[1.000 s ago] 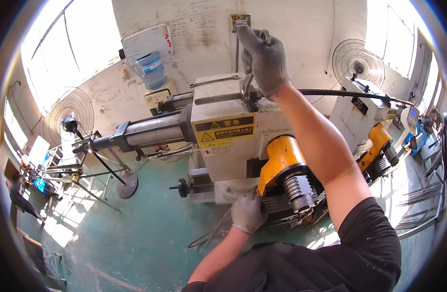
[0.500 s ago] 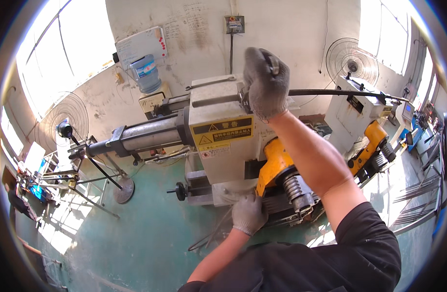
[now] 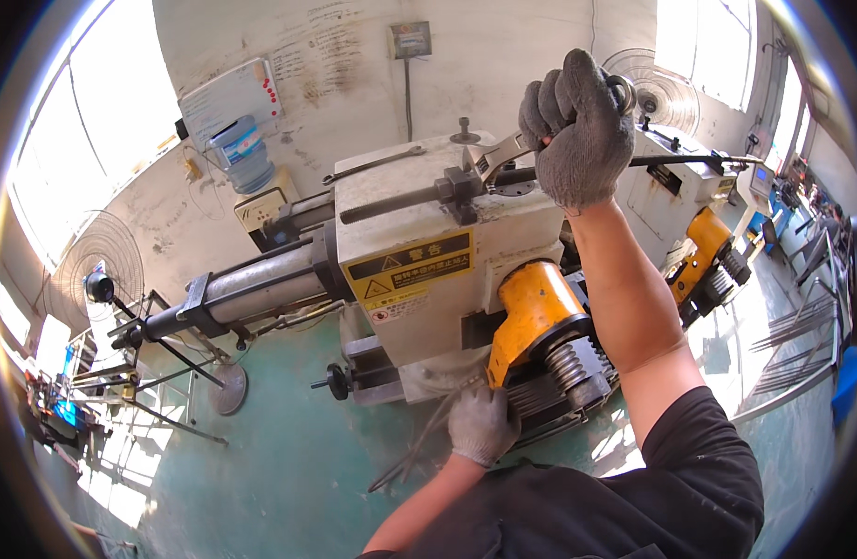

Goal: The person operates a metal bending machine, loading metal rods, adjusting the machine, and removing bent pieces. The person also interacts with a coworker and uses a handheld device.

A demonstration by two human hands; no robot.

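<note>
Gripping the handle end of an adjustable wrench (image 3: 503,154), your right hand (image 3: 582,126) is closed in a tight fist, grey knit glove wrapped fully around the shaft. That wrench is bare silvery metal, and its open head points left, seated against a dark square block (image 3: 458,186) on a long dark rod (image 3: 391,200) that runs across the top of the grey machine housing (image 3: 428,233). It sits high on the machine, above the yellow warning label (image 3: 410,265) on the front face.

Your left hand (image 3: 482,424), also gloved, is down low at the base of the machine, fingers curled shut around thin metal rods (image 3: 419,447) that trail toward the green floor (image 3: 260,466). It lies just beside the yellow motor cover (image 3: 531,312) and the coiled spring (image 3: 568,363) under it.

A second, longer wrench (image 3: 372,165) lies loose on top of the housing, well apart from your fist. Left of the housing a grey cylinder (image 3: 260,289) sticks out, and a blue water bottle (image 3: 237,154) stands by the wall behind it.
</note>
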